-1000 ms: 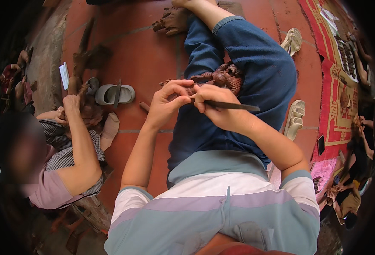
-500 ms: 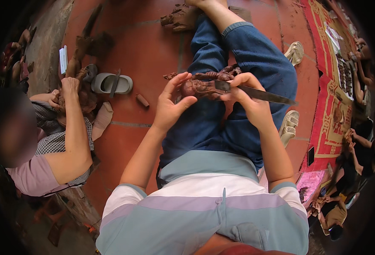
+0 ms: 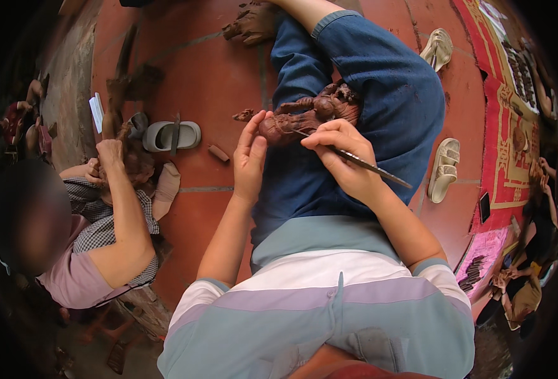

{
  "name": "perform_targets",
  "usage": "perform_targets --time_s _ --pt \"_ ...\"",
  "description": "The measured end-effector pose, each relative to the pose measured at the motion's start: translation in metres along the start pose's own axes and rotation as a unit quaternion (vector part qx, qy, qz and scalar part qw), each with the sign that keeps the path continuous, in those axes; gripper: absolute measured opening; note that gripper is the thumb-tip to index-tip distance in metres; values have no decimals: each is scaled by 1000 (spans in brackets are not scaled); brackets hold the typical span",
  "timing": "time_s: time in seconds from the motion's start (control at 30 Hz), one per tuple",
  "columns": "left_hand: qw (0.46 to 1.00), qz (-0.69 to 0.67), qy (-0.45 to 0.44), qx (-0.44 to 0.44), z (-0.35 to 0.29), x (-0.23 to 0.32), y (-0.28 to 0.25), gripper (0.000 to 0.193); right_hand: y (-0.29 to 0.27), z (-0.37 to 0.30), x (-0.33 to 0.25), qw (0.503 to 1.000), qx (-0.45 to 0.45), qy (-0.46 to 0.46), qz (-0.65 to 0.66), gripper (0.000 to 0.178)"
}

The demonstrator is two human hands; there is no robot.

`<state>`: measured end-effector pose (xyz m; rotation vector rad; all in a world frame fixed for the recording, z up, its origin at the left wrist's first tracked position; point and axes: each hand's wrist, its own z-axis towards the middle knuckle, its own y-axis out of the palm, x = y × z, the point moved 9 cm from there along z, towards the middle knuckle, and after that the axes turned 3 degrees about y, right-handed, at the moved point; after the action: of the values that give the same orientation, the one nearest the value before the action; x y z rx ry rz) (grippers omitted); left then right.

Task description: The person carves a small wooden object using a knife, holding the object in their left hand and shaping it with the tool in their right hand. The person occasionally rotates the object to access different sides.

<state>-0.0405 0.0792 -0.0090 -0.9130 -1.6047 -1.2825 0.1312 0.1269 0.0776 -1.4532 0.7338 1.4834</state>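
Observation:
A reddish-brown carved wooden figure (image 3: 326,108) lies across my jeans, one end rounded and the rest cut in deep detail. My left hand (image 3: 251,161) holds the figure by its rounded end, the fingers behind it and the thumb in front. In my right hand (image 3: 345,155) is a narrow flat steel blade (image 3: 383,172), seen nearly edge-on. It is pinched between thumb and fingers, its long end pointing right and its thin tip at the wood beside the rounded end.
At left a person (image 3: 124,215) works on a brown piece by a grey slipper (image 3: 159,136) bearing a dark blade. A brown wooden block (image 3: 218,153) lies on red tiles. Beige sandals (image 3: 444,170), a phone (image 3: 485,207) and a red-gold mat (image 3: 497,126) are at right.
The blade has turned from its broad face to nearly edge-on, and its tip has come to the wood. More of the carved figure shows. The whole view has shifted a little.

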Motion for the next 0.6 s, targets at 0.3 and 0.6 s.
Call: perform_targets --time_s 0.3,0.6 --pt "987 131 81 -46 4 -6 11 74 30 0 -1 994 -43 -78 -57 18" --pt "992 105 70 5 7 -9 18 60 25 7 -8 995 -74 -34 -53 17"
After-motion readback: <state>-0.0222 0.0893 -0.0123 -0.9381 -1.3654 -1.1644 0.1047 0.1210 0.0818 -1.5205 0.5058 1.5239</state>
